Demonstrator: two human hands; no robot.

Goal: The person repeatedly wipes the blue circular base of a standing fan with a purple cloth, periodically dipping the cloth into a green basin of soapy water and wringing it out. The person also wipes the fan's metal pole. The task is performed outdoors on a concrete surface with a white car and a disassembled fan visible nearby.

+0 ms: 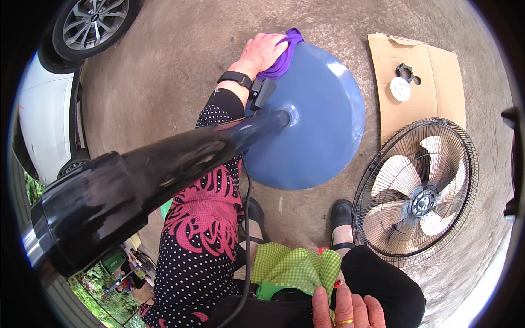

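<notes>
My left hand (263, 50) presses a purple cloth (285, 57) onto the far edge of a round blue fan base (317, 120). A black watch sits on that wrist. A black pole (164, 169) rises from the middle of the base toward the camera and ends in a thick black collar at the lower left. My right hand (345, 310) rests at the bottom edge, fingers against a green checked cloth (295, 268) on my lap.
A wire fan cage with pale blades (415, 194) lies on the concrete to the right. A flat piece of cardboard (437, 93) behind it holds a black knob and a white round cap. A white car (49, 109) stands at the left.
</notes>
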